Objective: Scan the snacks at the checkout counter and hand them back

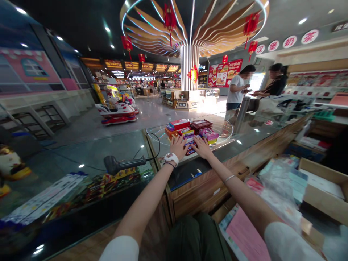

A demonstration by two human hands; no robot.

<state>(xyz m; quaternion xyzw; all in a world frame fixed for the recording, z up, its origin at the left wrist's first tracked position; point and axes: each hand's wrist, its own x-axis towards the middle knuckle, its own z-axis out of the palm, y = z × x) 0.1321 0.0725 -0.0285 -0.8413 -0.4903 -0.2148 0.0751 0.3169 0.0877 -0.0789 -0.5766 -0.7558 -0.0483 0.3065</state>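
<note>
The left hand (178,145) and the right hand (202,146) are laid flat and open on a pile of small boxes (194,129) on the glass counter (108,152). Nothing is gripped. The writing on the boxes cannot be read.

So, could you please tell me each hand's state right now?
Left hand: open, flat on the pile of small boxes, holding nothing.
Right hand: open, flat on the same pile, holding nothing.

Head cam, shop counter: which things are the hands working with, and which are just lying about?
In use:
- pile of small colourful flat boxes
- left hand and right hand, both laid open on its near side
- glass counter top under it

Lying about:
- black handheld barcode scanner with cable
- pink paper sheet
- brown cardboard box
</note>
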